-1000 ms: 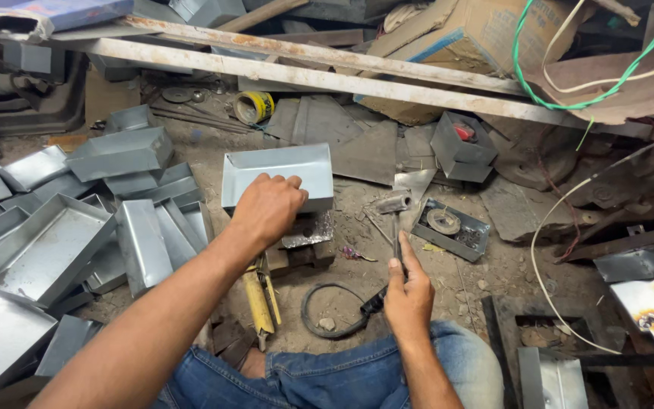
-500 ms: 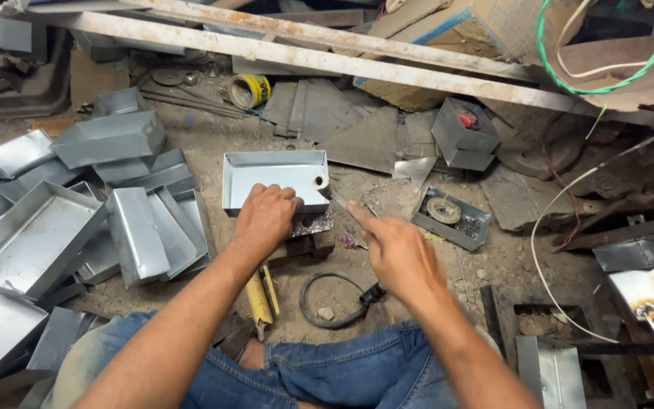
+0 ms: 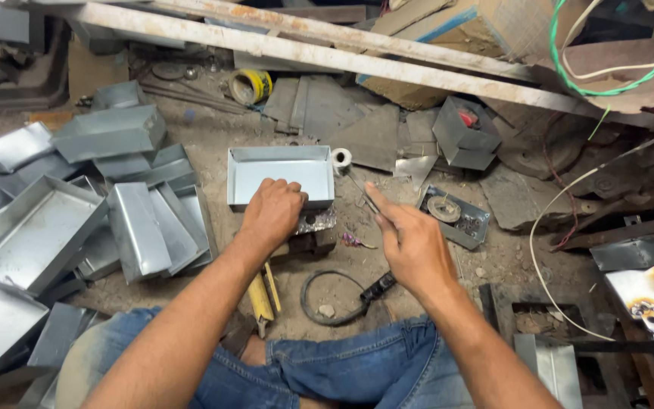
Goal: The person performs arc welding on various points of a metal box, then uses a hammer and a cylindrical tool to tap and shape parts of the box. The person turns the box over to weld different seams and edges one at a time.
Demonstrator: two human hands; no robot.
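Dusty, grit-strewn workshop floor point(image 3: 213, 136), lit evenly from above. Heaped with folded sheet-metal trays point(image 3: 32, 227) on the left. Crossed at the top by a long pale rusted bar point(image 3: 327, 53). Littered with flat grey metal scraps point(image 3: 372, 136), a green wire point(image 3: 607, 83), a white cable point(image 3: 546, 227), and a cardboard box point(image 3: 486, 23).

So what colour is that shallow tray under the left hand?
Plain silver-grey sheet metal, unpainted. The metal tray, with the left hand on its near edge, shows best in the head view.
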